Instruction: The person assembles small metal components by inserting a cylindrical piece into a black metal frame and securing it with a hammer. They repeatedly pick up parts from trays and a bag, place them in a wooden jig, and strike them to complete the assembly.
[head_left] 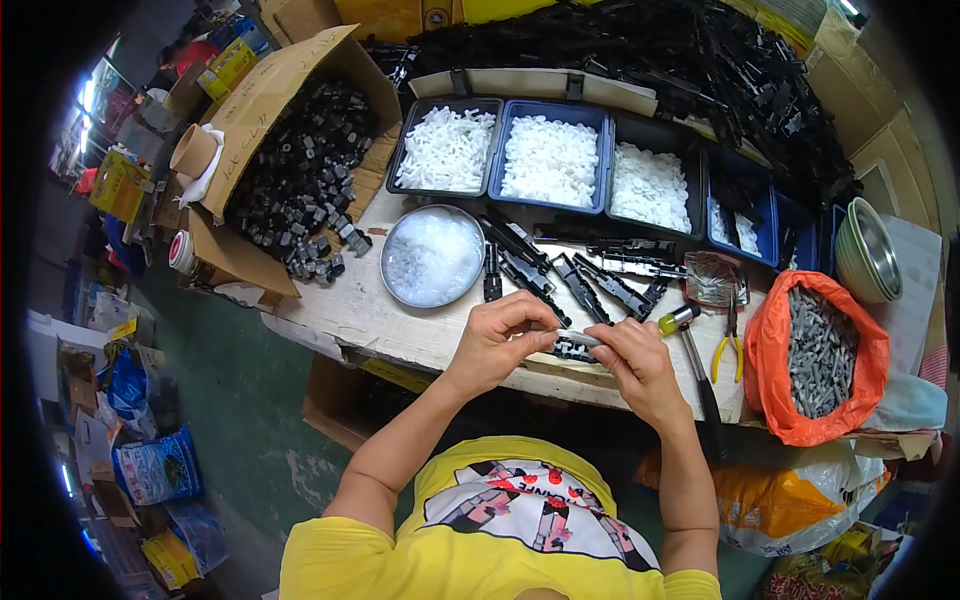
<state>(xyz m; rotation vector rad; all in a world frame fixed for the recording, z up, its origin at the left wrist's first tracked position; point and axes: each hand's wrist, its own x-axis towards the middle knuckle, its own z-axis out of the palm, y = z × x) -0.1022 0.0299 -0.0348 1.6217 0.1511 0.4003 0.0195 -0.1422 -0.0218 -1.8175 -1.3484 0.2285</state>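
At the bench's front edge, my left hand (503, 343) and my right hand (640, 368) face each other, fingertips pinched. Between them they hold a small pale grey part (578, 338), its exact kind hard to make out. Just beneath it lies a black toothed strip-like part (574, 352), partly hidden by my fingers. Several long black plastic assemblies (578, 287) are spread on the bench beyond my hands. A round metal dish (432, 212) with a whitish, glossy substance stands beyond my left hand. Close to my right hand is a yellow-green handled tool (678, 319).
Bins of small white pieces, such as the blue bin (606, 160), line the back before a heap of black parts (640, 60). A cardboard box (225, 150) of black blocks stands left. At right are yellow-handled pliers (738, 358), a hammer (705, 385) and an orange bag (765, 360) of grey pieces.
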